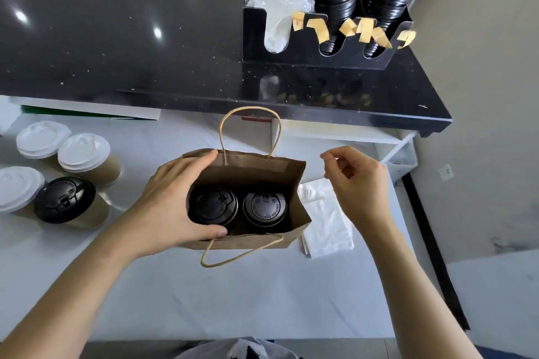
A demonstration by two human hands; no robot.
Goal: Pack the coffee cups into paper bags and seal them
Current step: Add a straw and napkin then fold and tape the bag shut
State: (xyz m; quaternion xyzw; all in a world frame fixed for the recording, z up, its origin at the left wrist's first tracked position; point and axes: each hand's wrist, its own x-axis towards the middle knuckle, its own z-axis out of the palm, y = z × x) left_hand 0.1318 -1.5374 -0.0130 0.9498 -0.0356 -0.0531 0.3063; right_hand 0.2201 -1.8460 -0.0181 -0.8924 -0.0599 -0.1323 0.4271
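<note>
my left hand (pixel 175 201) grips the side of the paper bag (pixel 245 166) on the table (pixel 204 300) to keep it open around two cups (pixel 264 208), while my right hand (pixel 357 181), fingers loosely curled, holds nothing.

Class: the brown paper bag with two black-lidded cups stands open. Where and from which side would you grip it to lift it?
Probably by both twisted paper handles, gathered from above. The brown paper bag stands upright with its mouth open; one loop rises at the far rim, the other droops over the near rim, so bring them together over the black-lidded cups.
</note>
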